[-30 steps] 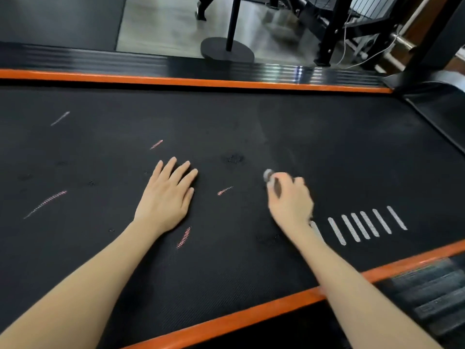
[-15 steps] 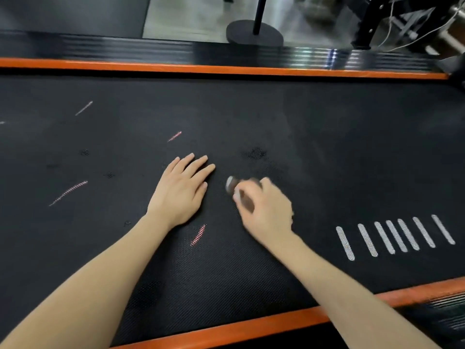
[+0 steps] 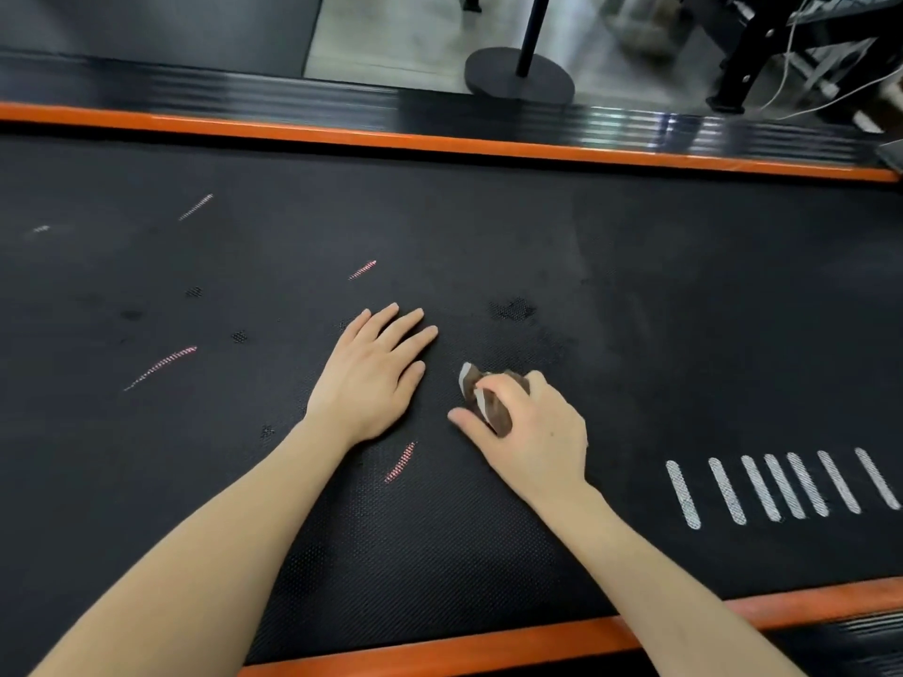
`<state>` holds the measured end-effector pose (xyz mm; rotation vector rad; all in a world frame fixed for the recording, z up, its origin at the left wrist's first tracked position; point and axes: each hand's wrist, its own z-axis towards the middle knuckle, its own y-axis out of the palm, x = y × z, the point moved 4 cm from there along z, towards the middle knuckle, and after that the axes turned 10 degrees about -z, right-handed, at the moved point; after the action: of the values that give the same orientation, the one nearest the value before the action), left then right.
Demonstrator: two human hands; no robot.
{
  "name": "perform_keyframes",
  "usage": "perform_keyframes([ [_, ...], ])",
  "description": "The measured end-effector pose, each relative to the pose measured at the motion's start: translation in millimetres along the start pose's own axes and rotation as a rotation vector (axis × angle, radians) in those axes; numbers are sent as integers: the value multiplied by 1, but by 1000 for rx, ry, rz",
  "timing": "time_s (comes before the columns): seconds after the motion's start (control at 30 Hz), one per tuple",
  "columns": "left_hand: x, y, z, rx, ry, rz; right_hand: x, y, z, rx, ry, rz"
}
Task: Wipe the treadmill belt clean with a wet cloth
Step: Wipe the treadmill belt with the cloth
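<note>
The black textured treadmill belt [image 3: 635, 295] fills the view between two orange edge strips. My right hand [image 3: 532, 432] presses a small wadded brown-and-white cloth [image 3: 481, 395] onto the belt near its middle; most of the cloth is hidden under the fingers. My left hand [image 3: 374, 376] lies flat on the belt just left of the cloth, fingers spread, holding nothing. Pink and white streak marks [image 3: 161, 366] are scattered over the left half of the belt, one [image 3: 400, 461] between my wrists. A dark wet patch [image 3: 513, 310] lies beyond the cloth.
White stripe markings [image 3: 782, 486] sit on the belt at right. Orange strips run along the far side [image 3: 440, 141] and near side [image 3: 488, 647]. Beyond the far ribbed side rail stand a round black post base [image 3: 518, 80] and a black machine frame with cables [image 3: 762, 56].
My right hand has slid the cloth leftward and nearer across the belt, close to my left hand. The view has shifted too. My left hand stays flat in place.
</note>
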<state>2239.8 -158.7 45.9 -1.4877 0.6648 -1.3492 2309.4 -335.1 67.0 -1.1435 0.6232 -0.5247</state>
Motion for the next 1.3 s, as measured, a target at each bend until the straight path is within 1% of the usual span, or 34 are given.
perform_keyframes([
  [0.1, 0, 1, 0, 4, 0, 2, -4, 9, 27, 35, 8, -44],
  [0.2, -1, 1, 1, 6, -1, -8, -11, 18, 58, 17, 44, -49],
  [0.3, -2, 1, 1, 14, 12, -16, -19, 15, 58, 56, 51, -43],
  [0.4, -2, 0, 1, 17, 10, -15, -14, 11, 52, 154, -21, 63],
  [0.43, -2, 0, 1, 18, 10, -15, -11, 13, 53, 157, -62, 81],
  [0.53, -3, 1, 2, 8, 8, -4, -10, 17, 59, 50, -178, 93],
  [0.57, -3, 1, 2, 9, 7, 0, -10, 18, 59, 40, -205, 77],
  [0.63, -3, 1, 2, 9, 7, -8, -9, 18, 55, 48, -240, 56],
  [0.73, -4, 1, 1, 5, 15, -8, -2, 10, 32, 38, -245, 70],
  [0.83, -5, 2, 2, -3, 23, 8, 7, -2, -1, 43, -317, 82],
  [0.9, -5, 2, 2, -2, 22, 8, 12, -1, 6, 60, -352, 53],
  [0.97, -4, 2, 3, 0, 22, 9, 10, 9, 40, 101, -297, 8],
  [1.07, -5, 2, 2, -2, 19, 7, 13, 23, 102, 120, -26, -65],
  [1.1, -5, 2, 2, -2, 20, 5, 13, 26, 109, 117, 33, -63],
  [1.13, -5, 2, 3, 0, 23, 6, 11, 26, 105, 117, 40, -52],
  [1.2, -6, 2, 2, -2, 27, 11, 2, 16, 69, 109, -63, 0],
  [1.3, -6, 2, 2, -5, 25, 19, 2, -7, -13, 7, -302, 126],
])
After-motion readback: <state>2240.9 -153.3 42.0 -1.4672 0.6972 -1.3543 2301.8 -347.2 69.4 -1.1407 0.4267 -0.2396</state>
